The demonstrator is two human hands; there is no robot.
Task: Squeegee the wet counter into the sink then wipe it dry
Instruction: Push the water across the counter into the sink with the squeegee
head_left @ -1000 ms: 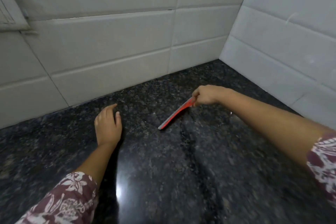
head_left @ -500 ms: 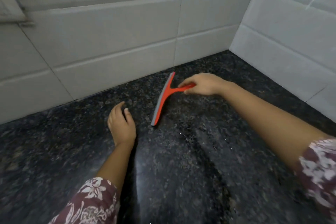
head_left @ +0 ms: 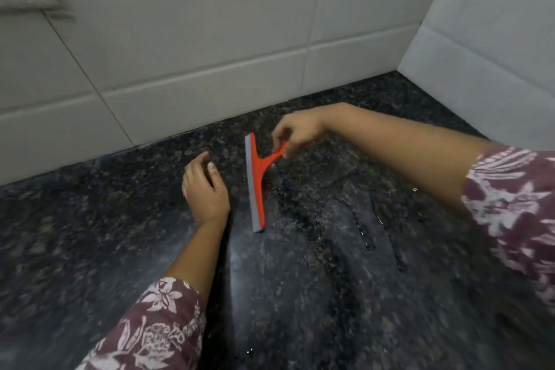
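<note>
Left sleeve [head_left: 150, 324]: flowered cloth, nearest to the camera, low in the view.
Counter [head_left: 90, 234]: dark speckled stone. It shines in the near middle part.
Water [head_left: 366, 234]: thin streaks and drops lie on the right side, between the blade and the right arm.
Left hand [head_left: 204, 189]: it rests on the counter with relaxed fingers and holds nothing. It is just beside the blade, on the blade's left, not touching it.
Squeegee [head_left: 255, 183]: red with a grey rubber edge, and the blade is down on the counter. Its long axis runs from near to far, almost straight away from the person. The rubber faces left, and the handle goes out to the right.
Right hand [head_left: 300, 132]: thumb and fingers pinch the end of the handle, so it lies to the right of the blade and beyond its middle.
Next move, as I judge: the right hand must push the blade sideways. The sink is not in view, so I cannot tell the direction.
Tiled wall [head_left: 195, 39]: pale tiles stand behind, near the blade's far end.
</note>
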